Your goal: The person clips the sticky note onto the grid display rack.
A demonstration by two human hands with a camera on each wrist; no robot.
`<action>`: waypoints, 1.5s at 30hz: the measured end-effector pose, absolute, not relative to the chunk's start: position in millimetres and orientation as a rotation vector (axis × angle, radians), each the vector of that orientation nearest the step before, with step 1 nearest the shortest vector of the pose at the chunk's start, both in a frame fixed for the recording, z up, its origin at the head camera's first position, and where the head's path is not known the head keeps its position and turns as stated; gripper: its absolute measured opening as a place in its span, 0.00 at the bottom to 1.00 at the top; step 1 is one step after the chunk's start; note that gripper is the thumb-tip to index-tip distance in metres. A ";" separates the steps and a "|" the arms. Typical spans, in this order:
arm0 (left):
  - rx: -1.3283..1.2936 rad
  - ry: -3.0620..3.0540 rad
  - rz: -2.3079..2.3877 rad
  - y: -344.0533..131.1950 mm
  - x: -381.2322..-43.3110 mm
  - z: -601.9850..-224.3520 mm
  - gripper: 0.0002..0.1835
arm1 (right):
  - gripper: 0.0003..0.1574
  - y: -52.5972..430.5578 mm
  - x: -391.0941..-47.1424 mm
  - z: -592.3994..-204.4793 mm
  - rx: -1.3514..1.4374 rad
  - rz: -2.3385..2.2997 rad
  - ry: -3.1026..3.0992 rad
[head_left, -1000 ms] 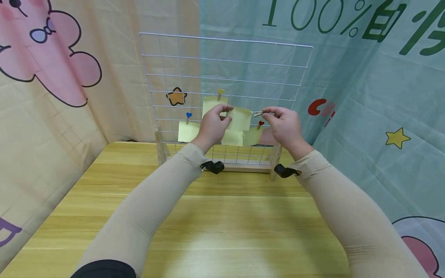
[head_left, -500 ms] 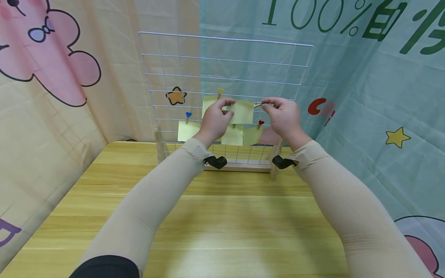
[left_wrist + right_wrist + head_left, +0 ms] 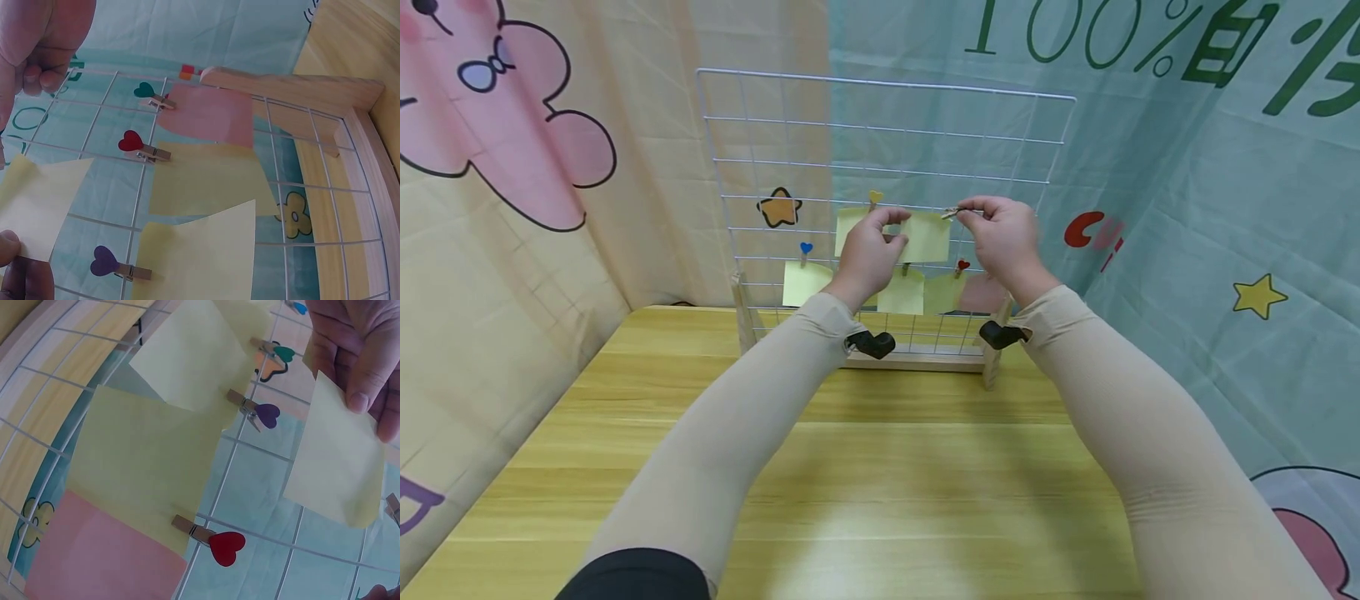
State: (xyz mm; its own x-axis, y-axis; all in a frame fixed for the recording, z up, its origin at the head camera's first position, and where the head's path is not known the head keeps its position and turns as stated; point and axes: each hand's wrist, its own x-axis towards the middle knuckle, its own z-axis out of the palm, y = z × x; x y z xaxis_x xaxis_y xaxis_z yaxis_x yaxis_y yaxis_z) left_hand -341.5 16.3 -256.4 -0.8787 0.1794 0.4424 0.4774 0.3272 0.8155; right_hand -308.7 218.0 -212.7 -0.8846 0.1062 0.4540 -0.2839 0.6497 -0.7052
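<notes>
My left hand (image 3: 871,254) pinches a pale yellow sticky note (image 3: 928,237) by its left side, in front of the wire grid (image 3: 887,81). In the right wrist view the note (image 3: 340,453) hangs from thumb and fingers, its far edge slightly curled. With thumb and forefinger my right hand (image 3: 1006,237) grips a small wooden clothespin (image 3: 951,213), its tip right at the note's upper right corner. Below, a purple heart clothespin (image 3: 267,416) and a red heart clothespin (image 3: 226,547) hold other yellow notes on the wires.
A pink note (image 3: 212,115) hangs at the right under a green heart clothespin (image 3: 144,91). Further left are a note with a blue heart clothespin (image 3: 806,249) and one with a yellow heart clothespin (image 3: 876,197). The grid's wooden stand (image 3: 925,362) rests on the wooden table (image 3: 910,483).
My right hand has risen and moved left, bringing the clothespin to the note's upper corner. My left hand has lifted the note slightly and shifted it right.
</notes>
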 end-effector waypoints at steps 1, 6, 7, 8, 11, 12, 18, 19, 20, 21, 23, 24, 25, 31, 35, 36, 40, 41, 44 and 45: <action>-0.593 -2.325 -1.567 17.0 -342.0 -256.1 0.18 | 0.16 217.9 -310.4 -212.8 0.141 1.131 -2.408; -0.593 -2.318 -1.563 20.0 -344.7 -256.1 0.17 | 0.16 216.3 -316.1 -211.6 0.133 1.067 -2.425; -0.593 -2.317 -1.567 20.4 -345.3 -256.3 0.17 | 0.17 215.8 -317.1 -211.3 0.131 1.052 -2.430; -0.593 -2.315 -1.569 20.9 -345.6 -256.6 0.17 | 0.17 214.8 -317.6 -210.7 0.126 1.041 -2.435; -0.589 -2.317 -1.574 21.7 -346.8 -257.1 0.17 | 0.17 212.8 -319.8 -209.2 0.120 1.022 -2.447; -0.589 -2.316 -1.573 22.0 -347.2 -257.2 0.17 | 0.17 212.5 -320.7 -208.9 0.119 1.010 -2.450; -0.582 -2.321 -1.557 22.5 -349.3 -258.0 0.17 | 0.17 212.5 -325.3 -209.1 0.111 0.994 -2.453; -0.582 -2.322 -1.558 22.6 -349.5 -258.1 0.17 | 0.17 212.4 -325.7 -209.2 0.110 0.994 -2.452; -0.582 -2.322 -1.558 22.8 -349.7 -258.2 0.17 | 0.17 212.2 -326.0 -209.4 0.110 0.994 -2.451; -0.582 -2.322 -1.561 23.0 -349.9 -258.2 0.18 | 0.17 212.0 -326.1 -209.5 0.109 0.991 -2.451; -0.580 -2.323 -1.566 23.4 -350.1 -258.2 0.17 | 0.17 211.5 -325.9 -209.3 0.107 0.987 -2.453; -0.580 -2.323 -1.568 23.6 -350.0 -258.1 0.17 | 0.17 211.1 -325.9 -209.3 0.105 0.987 -2.454; -0.577 -2.325 -1.570 23.9 -350.0 -258.0 0.18 | 0.17 210.8 -326.1 -209.1 0.101 0.983 -2.457; -0.569 -2.333 -1.579 25.3 -349.8 -257.4 0.18 | 0.17 208.5 -327.3 -206.9 0.091 0.965 -2.475; -0.569 -2.341 -1.597 26.2 -349.5 -256.6 0.18 | 0.17 207.7 -327.7 -204.7 0.088 0.940 -2.495; -0.569 -2.343 -1.600 26.4 -349.6 -256.4 0.18 | 0.17 207.6 -328.2 -204.5 0.087 0.933 -2.499; -0.564 -2.346 -1.602 27.0 -350.1 -256.3 0.18 | 0.17 207.3 -329.9 -203.3 0.084 0.914 -2.513; -0.565 -2.345 -1.600 27.1 -350.0 -256.4 0.18 | 0.17 207.3 -330.2 -203.1 0.082 0.908 -2.520; -0.568 -2.344 -1.599 27.4 -349.8 -256.4 0.18 | 0.18 207.2 -330.4 -202.6 0.067 0.900 -2.540; -0.571 -2.343 -1.596 27.6 -349.7 -256.4 0.18 | 0.18 207.2 -330.6 -202.5 0.062 0.897 -2.547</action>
